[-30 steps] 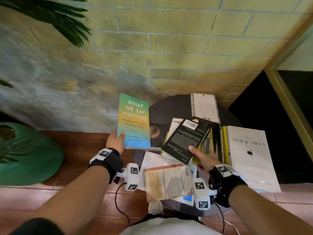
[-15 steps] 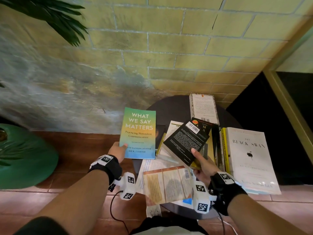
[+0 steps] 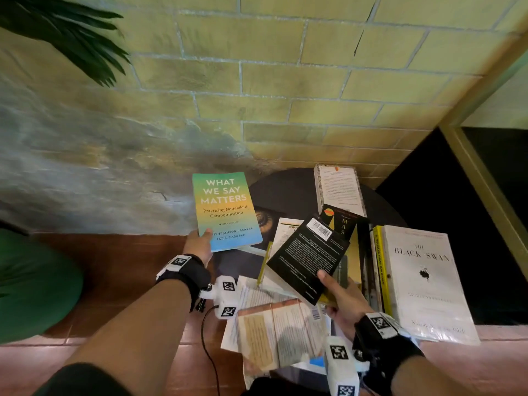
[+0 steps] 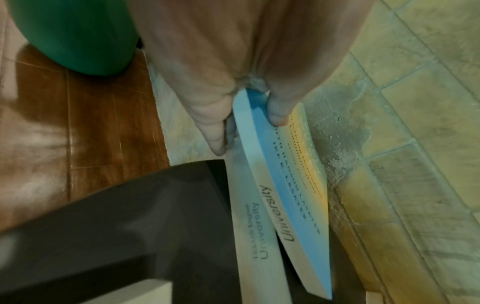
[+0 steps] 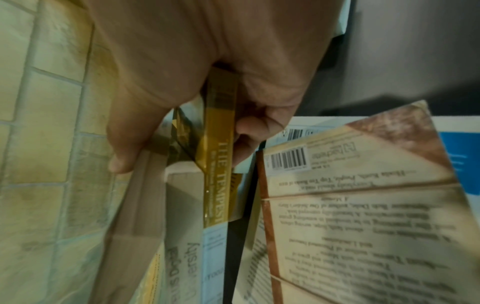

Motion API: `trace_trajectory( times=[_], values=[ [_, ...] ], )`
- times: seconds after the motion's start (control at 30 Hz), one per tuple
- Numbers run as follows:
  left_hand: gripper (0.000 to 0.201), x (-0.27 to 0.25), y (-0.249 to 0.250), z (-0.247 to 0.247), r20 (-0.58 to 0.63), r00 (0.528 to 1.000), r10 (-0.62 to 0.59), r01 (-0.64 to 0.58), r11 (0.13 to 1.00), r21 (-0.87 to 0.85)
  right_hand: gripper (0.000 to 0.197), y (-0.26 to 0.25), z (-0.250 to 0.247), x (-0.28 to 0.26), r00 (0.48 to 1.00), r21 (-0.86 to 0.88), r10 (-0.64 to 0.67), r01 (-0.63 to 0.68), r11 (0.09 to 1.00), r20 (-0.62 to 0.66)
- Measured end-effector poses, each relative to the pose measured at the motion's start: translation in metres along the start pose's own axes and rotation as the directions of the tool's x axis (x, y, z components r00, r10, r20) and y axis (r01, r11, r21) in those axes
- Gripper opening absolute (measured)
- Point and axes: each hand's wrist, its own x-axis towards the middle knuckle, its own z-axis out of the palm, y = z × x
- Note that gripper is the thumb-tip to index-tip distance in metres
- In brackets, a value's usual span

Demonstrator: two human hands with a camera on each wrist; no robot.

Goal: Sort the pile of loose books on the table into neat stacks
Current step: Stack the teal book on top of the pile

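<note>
My left hand (image 3: 204, 238) pinches the lower left corner of a green-to-blue book, "What We Say Matters" (image 3: 225, 210), and holds it up over the left rim of the dark round table (image 3: 285, 190). In the left wrist view, thumb and fingers of that hand (image 4: 249, 123) clamp the same book (image 4: 285, 185). My right hand (image 3: 328, 284) grips a black book (image 3: 308, 258), back cover up, tilted above the loose pile. In the right wrist view, this hand (image 5: 182, 144) also has a yellow spine, "The Tempest" (image 5: 218, 164), between its fingers.
On the table lie the white "Black Swan" (image 3: 423, 281) at right, a yellow book (image 3: 380, 267) beside it, a white book (image 3: 340, 187) at the back and a tan book (image 3: 280, 332) overhanging the near edge. A green pot (image 3: 34, 281) stands on the floor at left. A brick wall stands close behind the table.
Both hands keep their books. The black book has sunk a little toward the pile. The green-to-blue book has shifted only slightly and now leans a bit to the left.
</note>
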Motion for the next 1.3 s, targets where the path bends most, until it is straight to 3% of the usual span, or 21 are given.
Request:
trace_trajectory(
  times=[0.13,0.33,0.47,0.57,0.67,0.8,0.93,1.03,1.3],
  values=[
    [0.033,-0.011,0.015,0.002,-0.001,1.000,-0.029,0.029,0.999,-0.031,0.047,-0.004,0.003,0.006,1.000,-0.044,-0.002,0.002,0.999,-0.005],
    [0.031,-0.011,0.010,-0.014,0.019,0.997,-0.073,0.075,0.992,-0.102,0.075,-0.009,0.026,0.026,1.000,0.022,0.014,-0.014,1.000,-0.027],
    [0.031,-0.011,0.004,-0.028,-0.005,0.999,-0.050,0.049,0.983,-0.179,0.076,-0.009,0.047,0.043,0.995,0.000,-0.019,0.019,1.000,-0.099],
    [0.022,-0.014,0.000,-0.043,-0.035,0.999,-0.026,0.017,0.972,-0.232,0.082,-0.008,0.060,0.055,0.988,0.093,0.005,0.009,0.996,-0.151],
    [0.024,-0.017,-0.005,-0.058,-0.065,0.998,0.004,-0.019,0.973,-0.230,0.071,-0.010,0.071,0.058,0.981,0.122,0.038,-0.015,0.992,-0.188],
    [0.032,-0.020,-0.012,-0.072,-0.088,0.996,0.010,-0.030,0.972,-0.231,0.081,-0.015,0.075,0.054,0.973,0.000,0.086,-0.087,0.996,-0.214],
    [0.034,-0.028,-0.011,-0.073,-0.086,0.996,0.028,-0.047,0.971,-0.235,0.077,-0.020,0.069,0.047,0.974,-0.110,0.189,-0.203,0.973,-0.129],
    [0.024,-0.035,-0.007,-0.072,-0.090,0.995,0.042,-0.063,0.970,-0.236,0.067,-0.020,0.062,0.038,0.960,-0.163,0.271,-0.279,0.946,-0.066],
    [0.033,-0.060,0.012,-0.070,-0.073,0.986,0.149,-0.160,0.969,-0.187,0.041,-0.035,0.042,0.019,0.971,-0.302,0.225,-0.239,0.923,-0.081]
  ],
)
